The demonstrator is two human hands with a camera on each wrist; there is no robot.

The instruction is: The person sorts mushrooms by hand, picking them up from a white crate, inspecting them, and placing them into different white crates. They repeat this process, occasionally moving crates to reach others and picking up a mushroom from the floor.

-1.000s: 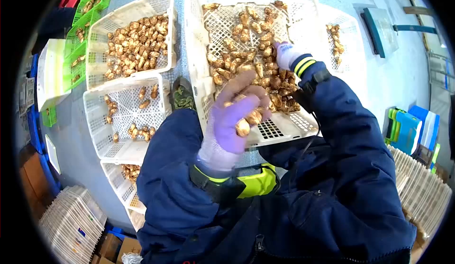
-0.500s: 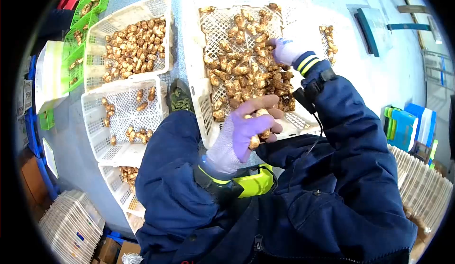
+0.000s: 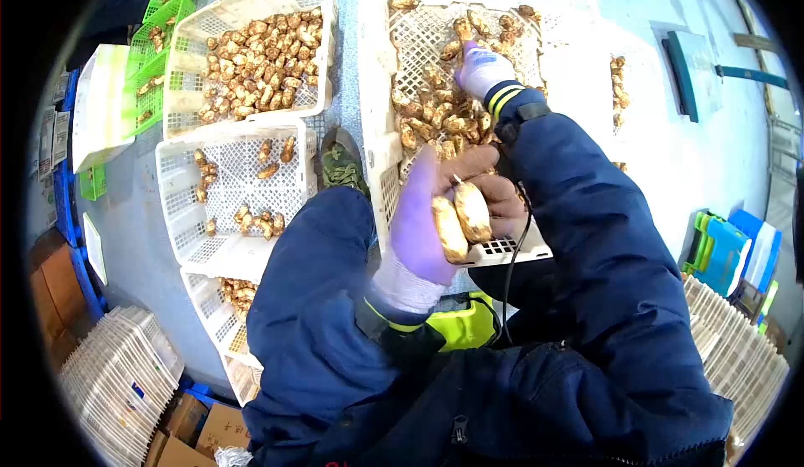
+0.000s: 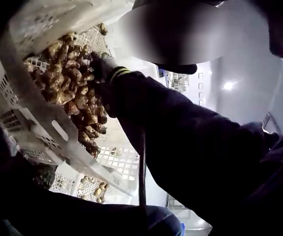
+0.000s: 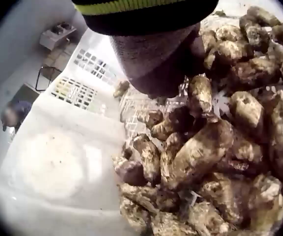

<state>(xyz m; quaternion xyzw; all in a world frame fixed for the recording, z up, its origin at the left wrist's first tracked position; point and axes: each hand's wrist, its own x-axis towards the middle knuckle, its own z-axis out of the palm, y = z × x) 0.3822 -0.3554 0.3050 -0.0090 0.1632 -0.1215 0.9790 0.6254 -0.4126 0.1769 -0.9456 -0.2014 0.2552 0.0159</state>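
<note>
Gloved in purple and brown, the left hand (image 3: pixel 435 216) is palm up in the head view, its fingers curled round two pale-brown mushrooms (image 3: pixel 473 211). It is over the near edge of a large white basket (image 3: pixel 387 153). Inside that basket lie many mushrooms (image 3: pixel 456 123), also seen in the right wrist view (image 5: pixel 202 152). The right hand (image 3: pixel 486 72) reaches in, fingertips against a mushroom (image 3: pixel 462 29); its finger undersides are hidden. The left wrist view shows the right hand (image 4: pixel 103 69) dark beside the pile. In the right wrist view the right hand (image 5: pixel 153 64) points down, fingertips hidden.
At the left are a white basket full of mushrooms (image 3: pixel 167 98), another with a few (image 3: pixel 172 216), and green baskets (image 3: pixel 134 82). Part of another white basket (image 3: pixel 649 90) is at the right. Stacked white trays (image 3: pixel 117 383) stand lower left. A cable (image 3: pixel 508 287) hangs by the right sleeve.
The right hand has moved from the right side of the pile towards its upper middle. The left hand has risen slightly, its palm now more exposed, still holding mushrooms. The head view has shifted.
</note>
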